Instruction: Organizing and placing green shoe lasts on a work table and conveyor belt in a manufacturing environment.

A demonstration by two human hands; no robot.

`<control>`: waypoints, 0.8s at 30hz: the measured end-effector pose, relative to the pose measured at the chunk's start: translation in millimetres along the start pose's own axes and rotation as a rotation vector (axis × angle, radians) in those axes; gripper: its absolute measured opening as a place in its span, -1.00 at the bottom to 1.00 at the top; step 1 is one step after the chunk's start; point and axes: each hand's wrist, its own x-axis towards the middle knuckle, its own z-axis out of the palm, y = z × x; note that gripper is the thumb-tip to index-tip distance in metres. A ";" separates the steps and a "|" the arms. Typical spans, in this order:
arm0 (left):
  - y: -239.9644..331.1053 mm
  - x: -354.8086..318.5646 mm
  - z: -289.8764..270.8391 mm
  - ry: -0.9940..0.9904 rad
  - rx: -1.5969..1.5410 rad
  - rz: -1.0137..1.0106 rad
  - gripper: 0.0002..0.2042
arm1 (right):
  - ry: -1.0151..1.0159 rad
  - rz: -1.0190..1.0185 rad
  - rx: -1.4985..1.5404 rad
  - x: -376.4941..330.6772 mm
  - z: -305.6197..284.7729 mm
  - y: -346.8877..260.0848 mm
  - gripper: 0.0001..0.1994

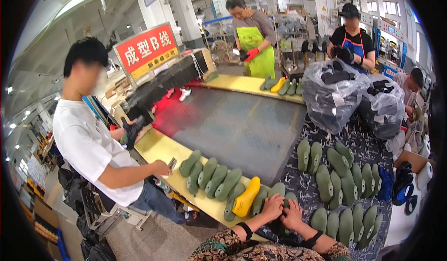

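Observation:
My left hand [273,207] is closed at a green shoe last [276,189] at the right end of a row on the yellow ledge. Close beside it, my right hand [293,215] is curled over another green shoe last [290,197], its fingers partly covering it. The lower parts of both lasts are hidden by my hands. To the left of my hands a yellow shoe last [247,197] lies slanted among several green shoe lasts [229,184]. More green lasts [324,183] lie on the dark patterned cloth [305,133] to my right.
A wide grey conveyor belt [233,121] runs ahead, bordered by the yellow ledge [153,147]. A person in white [95,135] stands at the left, holding a dark shoe part [134,130]. Large plastic bags [331,100] stand at the back right. Two aproned people work beyond.

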 end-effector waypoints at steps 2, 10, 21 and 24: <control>-2.1 2.7 -2.0 -0.004 0.034 0.014 -0.90 | 0.031 -0.030 0.000 5.1 5.2 2.8 -0.67; -3.8 24.6 -16.1 0.081 0.031 0.065 -0.91 | -0.002 -0.002 0.074 27.4 -15.7 -10.2 -0.64; 8.7 7.2 -8.0 0.004 0.004 -0.017 -0.90 | -0.094 -0.008 0.044 5.6 -19.4 -7.7 -0.60; 7.3 4.5 -10.2 -0.010 -0.013 -0.052 -0.89 | -0.111 -0.013 0.024 5.9 -15.6 -10.0 -0.60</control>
